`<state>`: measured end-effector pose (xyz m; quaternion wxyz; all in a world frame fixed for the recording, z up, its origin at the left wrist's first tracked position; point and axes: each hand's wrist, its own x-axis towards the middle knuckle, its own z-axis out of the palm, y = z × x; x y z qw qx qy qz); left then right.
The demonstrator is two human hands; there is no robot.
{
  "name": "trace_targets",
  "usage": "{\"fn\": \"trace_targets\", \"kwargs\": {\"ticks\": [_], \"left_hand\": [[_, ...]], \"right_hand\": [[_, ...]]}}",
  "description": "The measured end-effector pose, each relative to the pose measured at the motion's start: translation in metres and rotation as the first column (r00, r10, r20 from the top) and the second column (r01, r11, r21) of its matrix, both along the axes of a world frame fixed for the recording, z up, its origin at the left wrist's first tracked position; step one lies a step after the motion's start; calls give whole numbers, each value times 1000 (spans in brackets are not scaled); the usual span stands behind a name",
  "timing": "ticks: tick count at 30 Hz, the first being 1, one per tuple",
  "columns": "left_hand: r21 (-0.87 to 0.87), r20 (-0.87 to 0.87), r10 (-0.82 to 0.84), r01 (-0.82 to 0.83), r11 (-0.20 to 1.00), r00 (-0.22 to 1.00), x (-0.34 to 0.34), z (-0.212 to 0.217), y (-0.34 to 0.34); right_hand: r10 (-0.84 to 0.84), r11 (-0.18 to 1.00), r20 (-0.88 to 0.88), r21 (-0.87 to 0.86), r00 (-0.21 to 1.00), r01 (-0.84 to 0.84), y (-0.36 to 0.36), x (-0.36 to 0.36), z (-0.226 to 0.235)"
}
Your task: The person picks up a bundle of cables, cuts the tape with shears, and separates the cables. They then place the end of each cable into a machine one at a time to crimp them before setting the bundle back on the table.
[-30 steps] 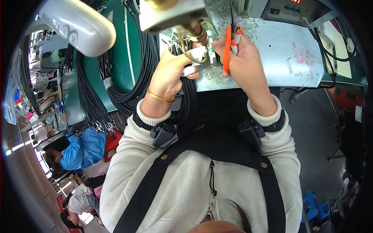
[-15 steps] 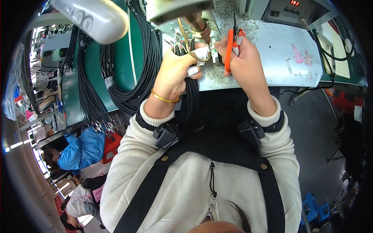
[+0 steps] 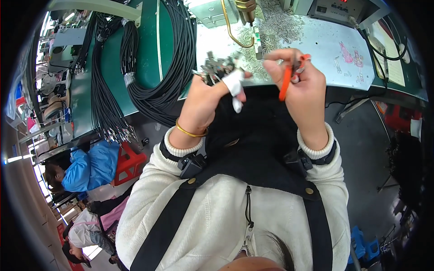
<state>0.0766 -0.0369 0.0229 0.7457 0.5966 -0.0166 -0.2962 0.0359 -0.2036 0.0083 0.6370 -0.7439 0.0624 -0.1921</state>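
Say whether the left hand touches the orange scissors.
Apart: the head view shows clear space between left hand and scissors, held in the right hand.

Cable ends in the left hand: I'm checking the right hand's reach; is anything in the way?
Nothing visible. Between the right hand and the blurred cable ends in the left hand, the gap shows only the silvery plate, strewn with small silvery bits.

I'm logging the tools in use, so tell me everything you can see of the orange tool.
The orange tool sits in the right hand, near the front edge of the pale sheet. One plastic-looking handle slants down on the thumb side; another orange piece shows higher up. Blur and fingers leave its tip unclear.
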Motion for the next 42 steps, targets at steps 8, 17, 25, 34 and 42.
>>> {"fn": "trace_targets", "kwargs": {"ticks": [8, 17, 25, 34, 42], "left_hand": [[-72, -92, -194, 188, 980, 977, -8, -5, 2], [41, 77, -140, 137, 990, 987, -23, 3, -9], [-289, -307, -198, 107, 951, 931, -12, 6, 7], [-28, -105, -86, 84, 996, 991, -18, 7, 4], [192, 340, 30, -101, 976, 940, -29, -2, -9]], "right_hand": [[281, 941, 79, 171, 956, -291, 0, -7, 1], [242, 965, 28, -108, 970, -237, -3, -8, -17], [265, 758, 540, -628, 799, 173, -5, -7, -14], [333, 939, 228, -171, 915, -299, -5, -17, -17], [203, 959, 182, -234, 962, -158, 13, -24, -21]]}}
